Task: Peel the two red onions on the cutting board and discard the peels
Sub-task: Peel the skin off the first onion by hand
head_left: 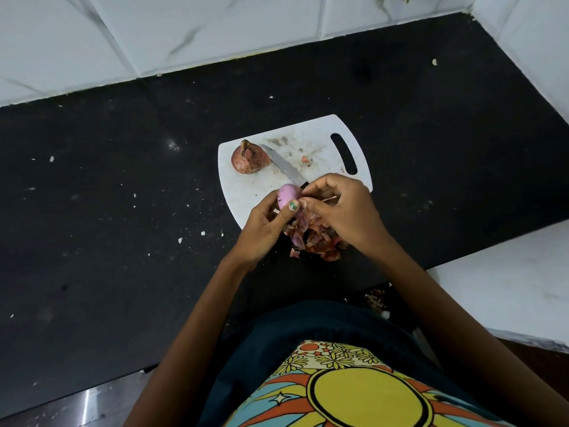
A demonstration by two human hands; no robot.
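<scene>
My left hand (267,228) grips a mostly peeled, pink-purple onion (288,194) just above the near edge of the white cutting board (243,192). My right hand (340,208) pinches a strip of skin at the onion's right side. A second onion (249,158), still in its brown-red skin, lies on the board's far left. A knife (284,166) lies on the board beside it, its handle hidden under my right hand. A pile of red-brown peels (317,241) lies under my hands, at the board's near edge and on the counter.
The black counter (123,195) carries scattered white crumbs and bits. White tiled wall (184,32) runs along the back and right. A white ledge (508,288) sits at the near right. More scraps (375,298) lie at the counter's front edge.
</scene>
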